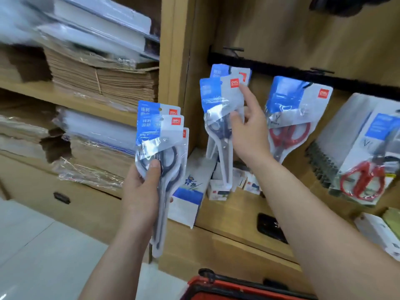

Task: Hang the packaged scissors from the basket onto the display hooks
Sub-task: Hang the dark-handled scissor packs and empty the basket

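Well, I judge this roughly mid-job. My left grip (142, 182) is closed round a bundle of packs (160, 135) — three black-handled scissors, as far as I can count — held upright at about 9 o'clock from the middle of my view. My right grip (249, 131) pinches the front pack (213, 100) up at 12 o'clock, thumb on its face and forefinger straight along its edge. Whether its hole is over the hook (232, 49) I cannot tell. A rear pack (218, 71) hangs just behind it, under the black rail (281, 68), and red-handled packs (290, 109) hang at 2 o'clock. Left to do: seat this one, then hang the bundle. The basket (216, 295) shows only its red rim at 6 o'clock — its contents are hidden.
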Demonstrator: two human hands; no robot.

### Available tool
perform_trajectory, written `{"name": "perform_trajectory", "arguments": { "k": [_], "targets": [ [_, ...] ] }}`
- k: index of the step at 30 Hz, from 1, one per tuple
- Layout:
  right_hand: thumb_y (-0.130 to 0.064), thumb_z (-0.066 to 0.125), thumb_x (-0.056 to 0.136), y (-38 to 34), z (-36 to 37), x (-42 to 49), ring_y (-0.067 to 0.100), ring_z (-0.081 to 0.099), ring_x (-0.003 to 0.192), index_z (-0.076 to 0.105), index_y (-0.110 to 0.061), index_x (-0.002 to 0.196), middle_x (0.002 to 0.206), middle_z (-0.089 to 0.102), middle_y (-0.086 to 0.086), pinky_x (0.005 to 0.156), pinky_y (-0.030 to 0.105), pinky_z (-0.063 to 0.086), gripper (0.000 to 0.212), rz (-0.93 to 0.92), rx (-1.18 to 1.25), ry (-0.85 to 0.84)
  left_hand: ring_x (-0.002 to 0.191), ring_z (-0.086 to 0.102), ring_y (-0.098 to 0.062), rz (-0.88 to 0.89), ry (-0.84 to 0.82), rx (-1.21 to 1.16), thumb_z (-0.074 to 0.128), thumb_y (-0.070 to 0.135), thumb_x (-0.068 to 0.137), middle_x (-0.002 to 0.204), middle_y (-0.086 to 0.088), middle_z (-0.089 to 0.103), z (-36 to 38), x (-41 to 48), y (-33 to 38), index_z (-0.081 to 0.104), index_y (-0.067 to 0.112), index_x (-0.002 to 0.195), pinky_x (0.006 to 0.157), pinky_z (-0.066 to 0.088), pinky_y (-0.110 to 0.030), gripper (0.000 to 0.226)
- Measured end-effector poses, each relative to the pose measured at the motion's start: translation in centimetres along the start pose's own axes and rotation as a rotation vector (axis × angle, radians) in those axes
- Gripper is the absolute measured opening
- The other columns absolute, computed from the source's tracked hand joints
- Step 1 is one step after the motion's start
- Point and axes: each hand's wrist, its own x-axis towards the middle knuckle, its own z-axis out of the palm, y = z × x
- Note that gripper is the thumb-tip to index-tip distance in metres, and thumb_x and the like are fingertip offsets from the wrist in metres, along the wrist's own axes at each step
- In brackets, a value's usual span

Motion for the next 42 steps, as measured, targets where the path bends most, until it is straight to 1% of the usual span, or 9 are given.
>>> {"name": "perform_trajectory", "arguments": {
  "k": [4, 8, 12, 22, 26, 30, 34, 37, 42],
  "targets": [
    [-0.010, 0.047, 0.107, -0.8, 1.0, 2.6, 0.011, 0.051, 0.137, 0.042, -0.038, 0.153, 0.155, 0.048, -0.006, 0.098, 0.031, 0.058, 0.054, -0.030, -0.026, 0.094, 0.089, 0.073, -0.001, 0.020, -0.018, -0.044, 0.054, 0.033, 0.107, 0.099, 0.014, 0.077, 0.0, 1.1, 0.6, 0.068, 0.032, 0.115, 0.068, 0.054, -0.020, 0.017],
    [-0.010, 0.047, 0.108, -1.1, 1.4, 3.0, 0.003, 0.049, 0.132, 0.041, -0.033, 0.155, 0.156, 0.043, -0.009, 0.071, 0.004, 0.050, 0.052, -0.006, -0.026, 0.134, 0.098, 0.073, -0.010, 0.027, -0.061, -0.056, 0.055, 0.036, 0.105, 0.103, 0.014, 0.076, 0.5, 1.2, 0.5, 0.067, 0.033, 0.120, 0.082, 0.059, -0.037, 0.020],
    [-0.008, 0.045, 0.108, -0.9, 1.5, 2.3, -0.014, 0.054, 0.111, 0.039, -0.027, 0.157, 0.148, 0.045, -0.015, 0.067, -0.002, 0.045, 0.052, 0.008, -0.025, 0.159, 0.100, 0.072, -0.003, 0.040, -0.091, -0.107, 0.055, 0.031, 0.105, 0.107, 0.015, 0.076, 0.9, 1.1, 0.4, 0.067, 0.030, 0.124, 0.079, 0.057, -0.017, 0.022],
    [-0.009, 0.043, 0.109, -1.4, 1.2, 3.0, -0.044, 0.038, 0.079, 0.035, -0.024, 0.159, 0.134, 0.040, -0.020, 0.060, -0.006, 0.038, 0.053, 0.003, -0.104, 0.164, 0.102, 0.072, -0.005, -0.003, -0.118, -0.135, 0.054, 0.039, 0.105, 0.107, 0.017, 0.076, 1.3, 0.7, 0.8, 0.066, 0.035, 0.121, 0.087, 0.055, -0.031, 0.020],
    [-0.010, 0.044, 0.108, -1.3, 1.4, 4.1, -0.011, 0.060, 0.108, 0.035, -0.026, 0.159, 0.148, 0.046, -0.017, 0.059, -0.004, 0.041, 0.055, 0.022, -0.250, 0.150, 0.101, 0.072, -0.004, -0.007, -0.108, -0.143, 0.055, 0.038, 0.105, 0.106, 0.017, 0.076, 1.1, 0.9, 1.0, 0.066, 0.035, 0.119, 0.087, 0.056, -0.031, 0.019],
    [-0.020, 0.051, 0.107, -1.3, 1.9, 4.0, 0.016, 0.056, 0.130, 0.032, -0.031, 0.159, 0.149, 0.051, -0.001, 0.065, -0.001, 0.045, 0.056, 0.105, -0.380, 0.101, 0.103, 0.073, -0.009, -0.020, -0.124, -0.131, 0.055, 0.039, 0.105, 0.108, 0.013, 0.076, 1.2, 0.8, 0.7, 0.066, 0.034, 0.120, 0.090, 0.057, -0.037, 0.020],
    [-0.033, 0.060, 0.102, -0.9, 2.1, -1.3, 0.013, 0.060, 0.111, 0.056, -0.035, 0.135, 0.126, 0.057, -0.004, 0.095, 0.034, 0.054, 0.034, 0.036, -0.422, 0.089, 0.101, 0.073, -0.012, -0.020, -0.131, -0.127, 0.058, 0.039, 0.104, 0.106, 0.011, 0.076, 1.2, 0.8, 0.3, 0.066, 0.032, 0.118, 0.091, 0.058, -0.041, 0.017],
    [-0.036, 0.072, 0.095, -0.8, 3.3, -5.8, 0.023, 0.070, 0.096, 0.063, -0.033, 0.115, 0.105, 0.071, -0.002, 0.081, 0.047, 0.061, 0.022, 0.206, -0.086, -0.140, 0.101, 0.074, -0.015, -0.019, -0.135, -0.158, 0.067, 0.039, 0.099, 0.108, 0.005, 0.077, 1.4, 0.9, 0.1, 0.066, 0.026, 0.118, 0.083, 0.059, -0.036, 0.022],
    [-0.022, 0.085, 0.083, -0.8, 4.3, -7.1, 0.026, 0.075, 0.081, 0.060, -0.030, 0.109, 0.095, 0.075, 0.000, 0.069, 0.047, 0.062, 0.037, 0.195, -0.021, -0.067, 0.098, 0.075, -0.009, -0.022, -0.196, -0.194, 0.071, 0.022, 0.097, 0.108, 0.007, 0.077, 1.9, 0.2, 0.0, 0.064, 0.025, 0.123, 0.072, 0.058, -0.020, 0.028]
  ]
}}
